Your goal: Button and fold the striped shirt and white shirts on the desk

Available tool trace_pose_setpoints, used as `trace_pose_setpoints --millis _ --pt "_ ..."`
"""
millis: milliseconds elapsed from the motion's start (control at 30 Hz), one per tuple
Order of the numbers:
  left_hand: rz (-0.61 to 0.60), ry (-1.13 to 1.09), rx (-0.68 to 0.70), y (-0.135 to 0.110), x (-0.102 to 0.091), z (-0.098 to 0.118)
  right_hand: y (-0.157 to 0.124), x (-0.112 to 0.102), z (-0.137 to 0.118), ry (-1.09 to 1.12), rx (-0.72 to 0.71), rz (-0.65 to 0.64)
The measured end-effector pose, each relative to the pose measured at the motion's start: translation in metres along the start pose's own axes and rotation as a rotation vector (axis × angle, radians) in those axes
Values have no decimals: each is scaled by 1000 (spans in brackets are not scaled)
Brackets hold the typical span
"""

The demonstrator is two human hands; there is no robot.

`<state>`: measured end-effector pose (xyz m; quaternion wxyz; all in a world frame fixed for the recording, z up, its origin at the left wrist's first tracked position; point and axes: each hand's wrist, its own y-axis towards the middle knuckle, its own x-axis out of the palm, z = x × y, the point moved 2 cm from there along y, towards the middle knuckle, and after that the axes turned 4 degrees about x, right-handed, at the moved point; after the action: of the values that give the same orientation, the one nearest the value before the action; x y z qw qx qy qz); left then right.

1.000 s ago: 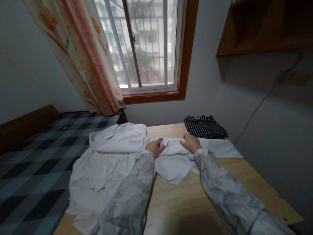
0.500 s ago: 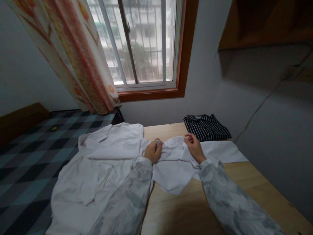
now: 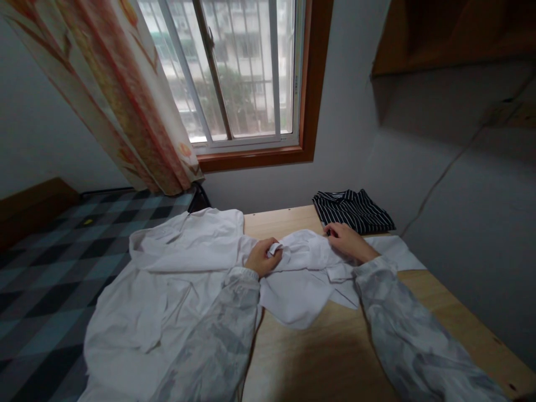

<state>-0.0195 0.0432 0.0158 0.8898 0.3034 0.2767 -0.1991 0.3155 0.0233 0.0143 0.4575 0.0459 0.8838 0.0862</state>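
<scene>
A white shirt [image 3: 176, 279] lies spread over the wooden table [image 3: 318, 357] and hangs off its left edge. My left hand [image 3: 260, 258] is closed, pinching a fold of the shirt's collar area. My right hand [image 3: 347, 240] rests on the same white cloth a little to the right, fingers curled and gripping its far edge. Both of my sleeves are pale grey and patterned. A folded dark striped shirt [image 3: 352, 210] sits at the table's far right, just beyond my right hand.
A bed with a dark checked cover [image 3: 50, 262] lies left of the table. A flowered curtain [image 3: 113, 95] hangs beside the window [image 3: 238, 72] behind. A wooden shelf [image 3: 452, 33] is fixed to the right wall, with a cable running below it.
My right hand has shifted right and farther back along the white cloth, toward the striped shirt. My left hand stays pinched on the collar. The view has tilted slightly.
</scene>
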Motion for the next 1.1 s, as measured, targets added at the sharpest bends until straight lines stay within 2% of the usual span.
trace_pose_setpoints --millis 100,200,367,433,533,633,767,833,900,1033,1100 --pt "44 -48 -57 0 0 -1 -2 -2 2 48 -57 -164" --pt "71 -106 -97 0 0 -2 -2 0 5 132 -47 -237" --pt "168 -162 -139 1 -3 -6 -5 -1 13 187 -8 -260" --pt "168 -171 -154 1 -2 -8 -6 -1 15 177 0 -264" --pt "141 -187 -164 1 -1 -10 -7 1 9 144 -48 -163" --pt "127 -202 -156 1 -1 -10 -6 1 -10 111 -177 21" --pt "121 -202 -144 1 -2 -8 -12 0 -50 161 -340 229" --pt "119 -201 -149 1 -2 -7 -17 4 -72 248 -373 236" --pt "117 -203 -150 1 -2 -6 -20 13 -93 294 -378 191" --pt "113 -196 -144 0 -2 -3 -19 45 -123 294 -375 60" --pt "114 -199 -148 0 -2 -3 -17 62 -130 299 -371 54"
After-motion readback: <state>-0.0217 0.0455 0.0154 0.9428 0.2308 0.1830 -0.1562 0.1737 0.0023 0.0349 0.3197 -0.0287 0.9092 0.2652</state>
